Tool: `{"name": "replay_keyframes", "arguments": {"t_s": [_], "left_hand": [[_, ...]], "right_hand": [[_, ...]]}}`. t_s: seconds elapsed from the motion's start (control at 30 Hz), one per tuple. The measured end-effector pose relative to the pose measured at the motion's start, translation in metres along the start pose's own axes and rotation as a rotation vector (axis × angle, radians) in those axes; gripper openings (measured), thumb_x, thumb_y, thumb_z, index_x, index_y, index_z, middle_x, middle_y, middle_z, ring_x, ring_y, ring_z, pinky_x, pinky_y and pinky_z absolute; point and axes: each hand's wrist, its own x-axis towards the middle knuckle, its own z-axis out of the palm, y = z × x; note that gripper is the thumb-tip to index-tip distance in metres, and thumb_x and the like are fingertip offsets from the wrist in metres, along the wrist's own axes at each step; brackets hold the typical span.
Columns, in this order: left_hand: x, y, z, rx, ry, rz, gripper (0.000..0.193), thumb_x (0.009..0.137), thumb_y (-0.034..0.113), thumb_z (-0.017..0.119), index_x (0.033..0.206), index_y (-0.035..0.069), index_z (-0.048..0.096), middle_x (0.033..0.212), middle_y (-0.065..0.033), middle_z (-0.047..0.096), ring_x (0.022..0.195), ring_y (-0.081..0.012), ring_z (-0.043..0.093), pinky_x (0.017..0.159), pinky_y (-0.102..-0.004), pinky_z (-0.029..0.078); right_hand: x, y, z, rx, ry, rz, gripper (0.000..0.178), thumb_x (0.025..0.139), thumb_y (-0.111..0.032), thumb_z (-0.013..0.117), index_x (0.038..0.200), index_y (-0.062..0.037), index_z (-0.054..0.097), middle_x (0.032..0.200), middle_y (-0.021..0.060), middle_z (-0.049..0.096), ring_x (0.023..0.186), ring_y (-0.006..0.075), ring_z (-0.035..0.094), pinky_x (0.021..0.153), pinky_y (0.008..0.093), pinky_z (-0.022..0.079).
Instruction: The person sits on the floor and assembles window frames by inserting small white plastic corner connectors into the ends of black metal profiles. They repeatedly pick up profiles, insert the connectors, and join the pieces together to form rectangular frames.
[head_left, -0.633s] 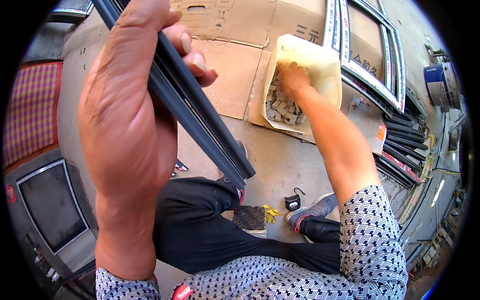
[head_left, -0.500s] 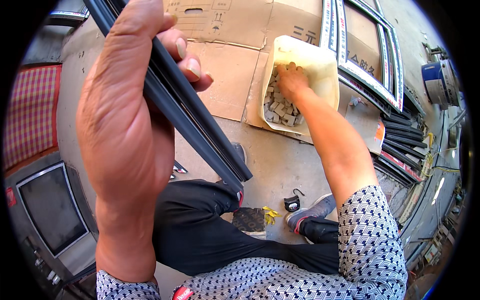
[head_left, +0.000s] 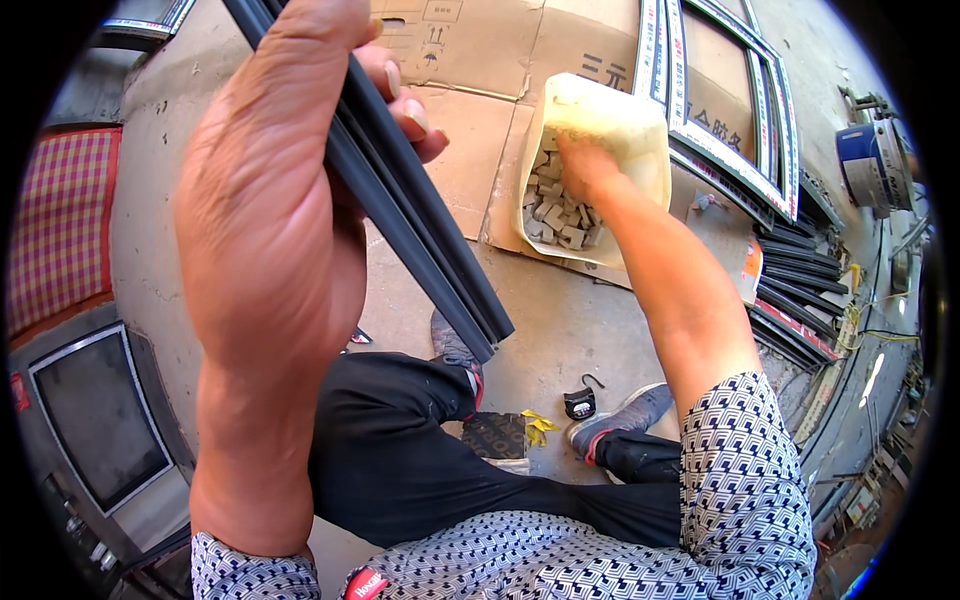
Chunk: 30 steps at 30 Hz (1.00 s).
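My left hand [head_left: 275,210] is large in the near left and wrapped round a long dark grey grooved profile bar [head_left: 428,245]. The bar slants from the top edge down to the right, its cut end hanging above my leg and shoe. Ahead on the right, my right hand [head_left: 592,172] reaches inside a cream plastic tub [head_left: 645,125], among small grey angular blocks [head_left: 553,212]. Its fingers point down and away and are hidden, so whether they grip a block does not show.
Flattened cardboard [head_left: 460,130] lies under the tub. Right of it are wrapped frames [head_left: 735,150], stacked dark strips [head_left: 800,262] and a blue-and-white cylindrical machine [head_left: 872,165]. A small black object with a hook [head_left: 580,403] and a yellow scrap [head_left: 538,428] lie near my shoes. Checked cloth [head_left: 70,215] is at left.
My left hand and the bar have shifted right, and the bar is tilted a little steeper. In the tub, my right hand has dipped deeper and its fingers have gone out of sight.
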Motion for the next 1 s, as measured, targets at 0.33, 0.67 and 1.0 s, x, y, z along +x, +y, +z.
{"name": "replay_keyframes", "arguments": {"t_s": [0.33,0.67,1.0], "left_hand": [[-0.005,-0.003,0.007,-0.071,0.036,0.059,0.036,0.104,0.035,0.067,0.114,0.0,0.066,0.088,-0.0032,0.065,0.08,-0.0127,0.065,0.076,-0.0303,0.057],[0.003,-0.003,0.019,-0.137,0.122,-0.031,0.024,0.104,0.03,0.066,0.099,0.007,0.059,0.077,-0.001,0.061,0.064,-0.0125,0.063,0.061,-0.0272,0.056],[0.018,-0.022,0.014,-0.139,0.02,0.014,0.029,0.1,0.031,0.072,0.105,0.004,0.062,0.083,-0.0028,0.061,0.075,-0.0142,0.063,0.075,-0.0332,0.059]], "right_hand": [[-0.021,-0.007,-0.009,0.2,-0.026,0.1,0.047,0.088,-0.011,0.068,0.13,0.0033,0.054,0.109,0.026,0.071,0.108,0.0426,0.068,0.095,0.0468,0.055],[-0.071,-0.023,-0.045,1.343,0.02,0.254,0.039,0.1,-0.023,0.069,0.126,0.0034,0.056,0.097,0.0101,0.067,0.081,0.017,0.067,0.072,0.032,0.063],[-0.163,-0.025,-0.073,2.206,0.118,-0.089,0.025,0.106,-0.027,0.062,0.12,-0.0052,0.06,0.098,0.0053,0.065,0.083,0.0144,0.063,0.075,0.029,0.06]]}}
